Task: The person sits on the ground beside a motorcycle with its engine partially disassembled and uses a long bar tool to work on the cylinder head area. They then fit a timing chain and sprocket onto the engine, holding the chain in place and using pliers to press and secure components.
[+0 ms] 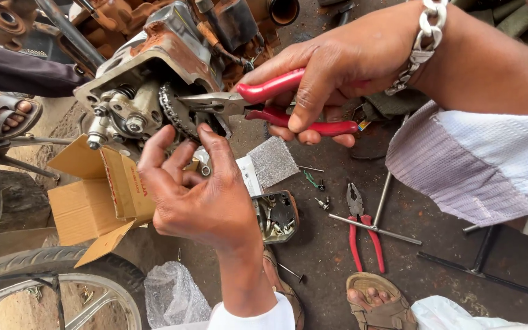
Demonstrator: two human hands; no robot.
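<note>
Your right hand comes in from the far right, fingers wrapped tight around the red handles of a pair of needle-nose pliers. A chunky silver chain bracelet hangs on that wrist. The slim metal tips of the pliers point left and reach the toothed sprocket and chain set in the open side of a rusty, greasy motorcycle engine at the far left. Whether the tips pinch anything there is too small to tell.

Your left hand rises from the near edge, just below the sprocket. Its fingers are loosely curled and half open, holding nothing, with the fingertips nearly at the sprocket's lower edge.

Just left of that hand sits an open brown cardboard box. Nearer to you and left are a tyre and wheel rim and a crumpled clear plastic bag. On the dark, oily ground to the right lie a small square of grey abrasive paper, a metal cover, a second pair of red-handled pliers, a long T-shaped wrench and a few loose screws. Your sandalled foot rests near the bottom edge; another person's sandalled foot shows at the far left
</note>
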